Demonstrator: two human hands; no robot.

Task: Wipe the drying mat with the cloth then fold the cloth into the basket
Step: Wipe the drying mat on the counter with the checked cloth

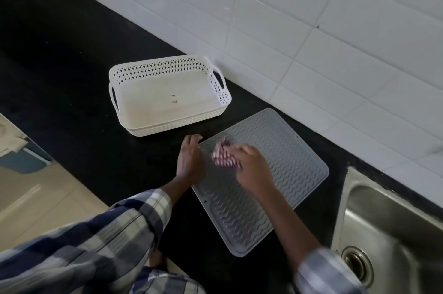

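A grey ribbed drying mat lies on the black counter. My right hand is blurred and shut on a bunched red-and-white checked cloth, pressing it on the mat's left part. My left hand lies flat with fingers together, on the mat's left edge and the counter beside it. A white perforated basket with handles stands just behind the mat to the left, with only a few specks on its floor.
A steel sink with a drain sits at the right, close to the mat. White wall tiles run along the back of the black counter. The counter's front edge and beige floor are at the left.
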